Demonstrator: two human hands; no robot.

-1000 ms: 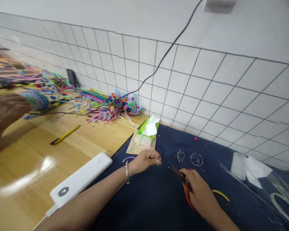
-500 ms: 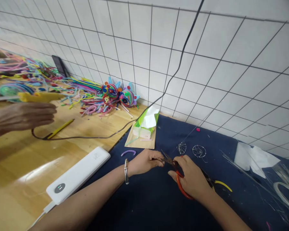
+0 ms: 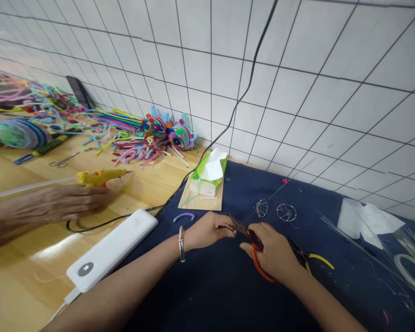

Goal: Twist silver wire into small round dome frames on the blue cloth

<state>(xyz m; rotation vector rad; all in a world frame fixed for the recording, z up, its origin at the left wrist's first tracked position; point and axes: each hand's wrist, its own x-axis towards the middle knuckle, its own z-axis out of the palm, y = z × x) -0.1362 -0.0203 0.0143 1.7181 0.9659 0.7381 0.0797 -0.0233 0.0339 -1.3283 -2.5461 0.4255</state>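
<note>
Running beneath both hands, dark blue cloth (image 3: 207, 295) covers the worktop's near side. The right hand (image 3: 275, 251) is closed round red-handled scissors (image 3: 248, 233), their long axis aimed at ten o'clock, blades meeting the left hand (image 3: 207, 230). Its fingertips pinch together, perhaps on something too small to tell. A wire cage (image 3: 261, 208) sits towards eleven o'clock from the right hand.

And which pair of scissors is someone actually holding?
The red-handled pair, in the right hand over the dark cloth; the smaller pair lies untouched on the wooden table.
</note>
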